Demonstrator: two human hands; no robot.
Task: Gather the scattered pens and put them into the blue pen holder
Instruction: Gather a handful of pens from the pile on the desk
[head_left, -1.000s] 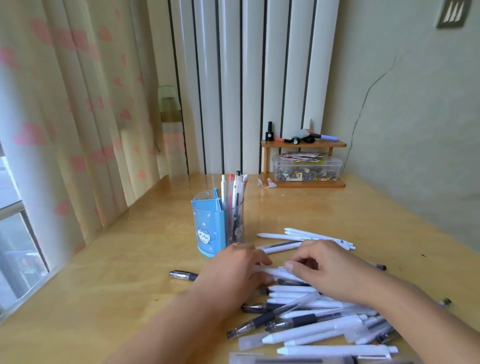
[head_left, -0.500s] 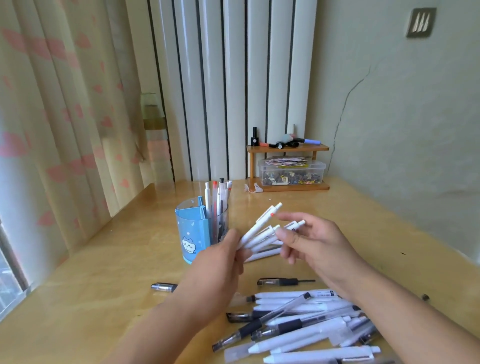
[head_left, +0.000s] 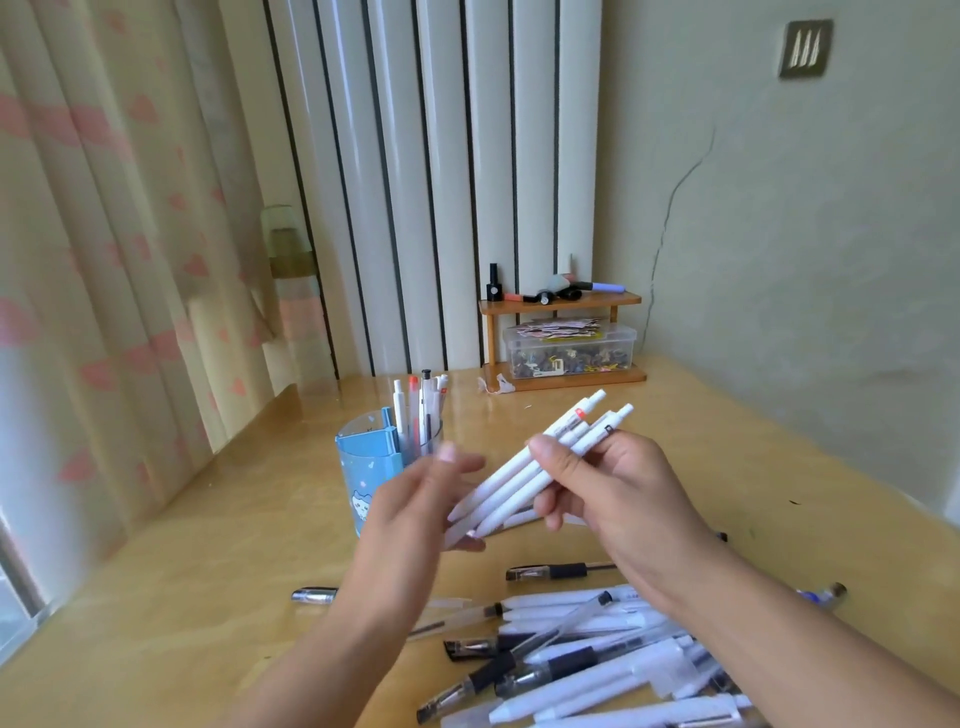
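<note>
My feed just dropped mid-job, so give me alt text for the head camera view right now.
The right hand grips a bundle of white pens above a wooden desk, their tips resting against the blurred, open left hand. Behind the left hand stands the blue pen holder, already holding several pens. More scattered pens lie nearer the camera.
</note>
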